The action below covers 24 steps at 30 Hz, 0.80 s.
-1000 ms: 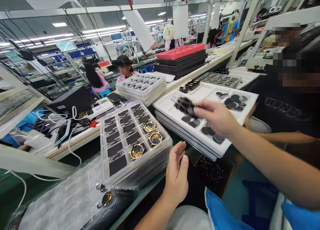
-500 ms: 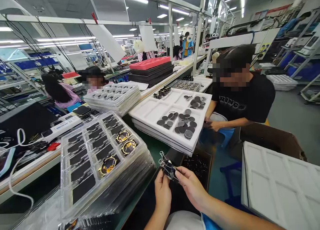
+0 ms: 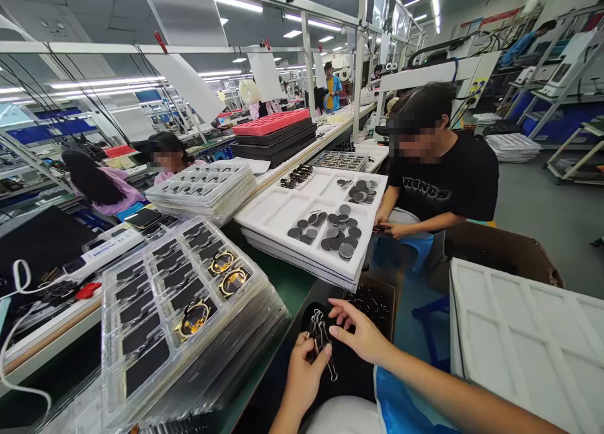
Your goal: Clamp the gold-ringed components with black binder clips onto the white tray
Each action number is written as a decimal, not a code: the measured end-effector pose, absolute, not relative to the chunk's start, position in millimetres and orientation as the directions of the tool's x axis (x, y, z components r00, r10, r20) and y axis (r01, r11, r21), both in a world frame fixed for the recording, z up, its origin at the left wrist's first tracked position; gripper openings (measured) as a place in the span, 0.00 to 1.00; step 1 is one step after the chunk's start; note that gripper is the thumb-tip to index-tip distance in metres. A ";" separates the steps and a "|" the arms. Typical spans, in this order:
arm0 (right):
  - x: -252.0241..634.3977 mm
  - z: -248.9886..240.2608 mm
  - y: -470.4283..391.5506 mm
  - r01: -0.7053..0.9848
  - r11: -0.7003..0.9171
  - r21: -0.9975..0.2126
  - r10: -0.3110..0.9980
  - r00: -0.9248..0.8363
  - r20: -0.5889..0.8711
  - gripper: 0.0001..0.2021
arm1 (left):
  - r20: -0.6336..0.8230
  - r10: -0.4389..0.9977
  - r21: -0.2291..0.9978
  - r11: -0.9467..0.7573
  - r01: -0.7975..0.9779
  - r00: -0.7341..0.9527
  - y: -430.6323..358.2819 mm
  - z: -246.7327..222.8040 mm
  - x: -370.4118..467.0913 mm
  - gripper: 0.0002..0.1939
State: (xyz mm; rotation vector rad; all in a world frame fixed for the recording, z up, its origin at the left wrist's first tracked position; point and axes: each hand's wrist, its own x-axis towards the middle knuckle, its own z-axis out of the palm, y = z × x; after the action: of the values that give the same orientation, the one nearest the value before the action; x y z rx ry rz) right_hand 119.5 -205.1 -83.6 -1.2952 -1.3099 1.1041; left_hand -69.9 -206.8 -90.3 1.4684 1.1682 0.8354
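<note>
Above my lap, my left hand (image 3: 304, 370) is closed around a small cluster of black binder clips (image 3: 319, 334). Their silver wire handles stick out at the top and below the thumb; whatever the clips grip is hidden. Just right of the cluster, my right hand (image 3: 362, 334) has its thumb and fingers apart with nothing between them. Left of my hands lies a clear plastic tray (image 3: 163, 284) on a tall stack, its pockets holding black pads and several gold-rimmed round parts (image 3: 234, 282). Ahead is a white foam tray (image 3: 264, 217) with dark discs (image 3: 346, 250).
A box of small dark pieces (image 3: 375, 300) sits below the foam tray. White compartment trays (image 3: 533, 333) stand at right. Across from me, a person in a black shirt (image 3: 448, 176) works seated. Red and black trays (image 3: 271, 122) are stacked on the bench behind.
My right hand has come off the clips and its fingers have spread. The clips, now in my left hand alone, have turned and sit slightly lower. The view has shifted a little right.
</note>
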 end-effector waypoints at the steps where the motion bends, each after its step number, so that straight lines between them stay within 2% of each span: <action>1: 125.2 -81.0 -201.2 0.175 0.051 -0.983 0.997 -0.069 0.040 0.25 | -0.107 0.941 0.966 0.022 0.259 0.320 -208.0 -95.3 -70.7 0.22; 3: 130.7 -75.5 -196.3 0.233 0.086 -0.969 0.976 -0.216 0.034 0.19 | -0.154 0.922 0.959 0.052 0.278 0.356 -210.6 -106.3 -72.4 0.22; 6: 128.0 -73.2 -195.1 0.256 0.123 -0.959 0.950 -0.310 0.040 0.17 | -0.187 0.904 0.955 0.076 0.286 0.384 -213.1 -117.4 -75.2 0.20; 10: 120.7 -83.3 -196.4 0.164 0.016 -0.986 0.925 -0.376 -0.048 0.17 | -0.216 0.887 0.932 0.063 0.356 0.408 -214.2 -115.8 -77.6 0.16; 13: 117.7 -91.4 -197.0 0.087 -0.022 -0.996 0.912 -0.406 -0.056 0.21 | -0.242 0.889 0.917 0.078 0.392 0.389 -214.0 -109.7 -78.8 0.14; 16: 115.4 -94.0 -197.6 0.031 -0.016 -0.999 0.935 -0.355 -0.026 0.20 | -0.245 0.886 0.916 0.077 0.394 0.395 -212.4 -106.4 -80.9 0.13; 20: 117.4 -92.4 -193.9 -0.024 -0.016 -1.000 0.989 -0.145 -0.013 0.19 | -0.223 0.887 0.920 0.054 0.388 0.404 -210.4 -109.0 -84.7 0.16; 22: 120.9 -93.1 -190.2 0.075 -0.014 -0.997 0.999 -0.043 -0.017 0.19 | -0.205 0.904 0.920 0.048 0.389 0.375 -210.5 -111.9 -85.9 0.19; 24: 123.9 -96.5 -187.3 0.236 -0.016 -0.972 0.998 -0.053 -0.029 0.19 | -0.176 0.923 0.934 0.047 0.353 0.342 -210.7 -114.1 -86.3 0.19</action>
State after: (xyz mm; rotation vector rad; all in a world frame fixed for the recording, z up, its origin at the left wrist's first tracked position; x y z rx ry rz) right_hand 123.9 -187.3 -96.5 -1.3738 -1.4148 1.1458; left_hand -86.3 -210.7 -114.1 1.5185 1.2081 0.6580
